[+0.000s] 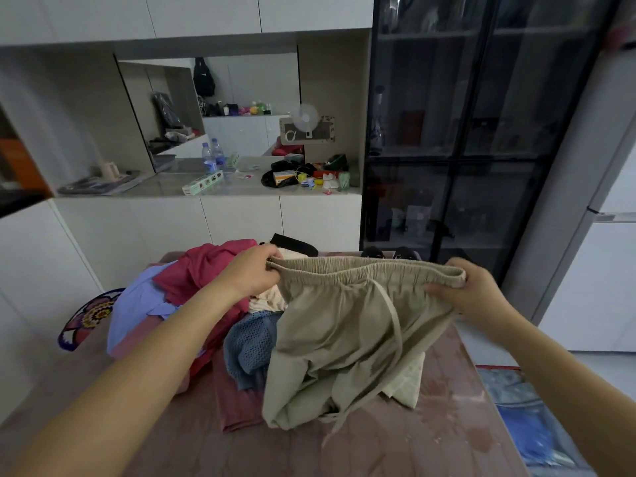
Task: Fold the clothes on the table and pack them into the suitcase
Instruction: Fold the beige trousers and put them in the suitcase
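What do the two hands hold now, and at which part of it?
Both hold the beige trousers by the elastic waistband: the left hand grips its left end, the right hand its right end. The legs hang down onto the table.

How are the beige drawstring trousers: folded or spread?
Spread, unfolded: left hand and right hand stretch the waistband of the beige drawstring trousers wide; legs hang crumpled onto the table.

The beige trousers (347,325) are soft matt woven cloth with a gathered elastic waistband. The blue garment (249,346) is open mesh knit. The bench (447,407) looks glossy.
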